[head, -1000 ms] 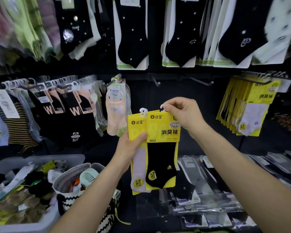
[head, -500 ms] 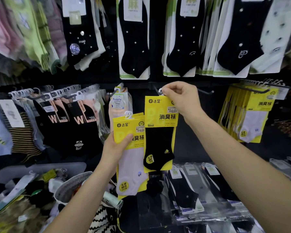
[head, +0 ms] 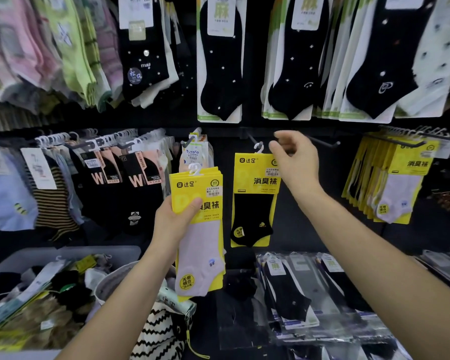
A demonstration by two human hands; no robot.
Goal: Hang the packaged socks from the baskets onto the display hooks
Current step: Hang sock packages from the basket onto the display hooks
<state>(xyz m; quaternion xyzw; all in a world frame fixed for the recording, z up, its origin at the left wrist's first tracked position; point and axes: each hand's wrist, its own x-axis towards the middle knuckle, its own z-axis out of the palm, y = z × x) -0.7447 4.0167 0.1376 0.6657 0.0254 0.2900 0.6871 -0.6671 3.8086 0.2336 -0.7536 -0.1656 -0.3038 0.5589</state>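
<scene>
Yellow card now hangs on its own: the black-sock pack (head: 255,198), which the right grip (head: 294,162) was lifting to the hook (head: 252,140) half a second ago, dangles there by its white loop. The right grip, just right of that loop, has let go; its fingers are loosely spread and hold nothing. That makes one pack hung.

Lower and to the left, the left grip (head: 177,219) pinches a stack of yellow packs (head: 205,242), with the thumb across the front card and a pale pink sock facing out. The stack has stayed in that grip, so I judge the next pack will come off it. Well to the right of the right grip, a fuller row of yellow packs (head: 395,183) fills another hook.

Below and left of the left grip, a grey bin (head: 63,252) holds a jumble of packaged socks: black ones, yellow-labelled ones, something brownish. Under the left forearm stands a zigzag-patterned basket (head: 156,331). The arm hides most of its inside; only a pale packet end shows.
</scene>
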